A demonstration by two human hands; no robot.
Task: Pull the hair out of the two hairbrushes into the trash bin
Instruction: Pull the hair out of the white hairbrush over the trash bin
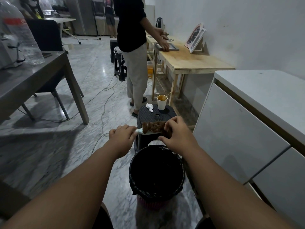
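Partly hidden hairbrush (152, 128), both hands' grip.

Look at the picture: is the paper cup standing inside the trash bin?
No, the paper cup stands on the black stool beyond the trash bin.

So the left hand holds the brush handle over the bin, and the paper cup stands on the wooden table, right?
Not quite. The head view shows the paper cup on the black stool, not the wooden table. The left hand does hold the brush handle over the bin.
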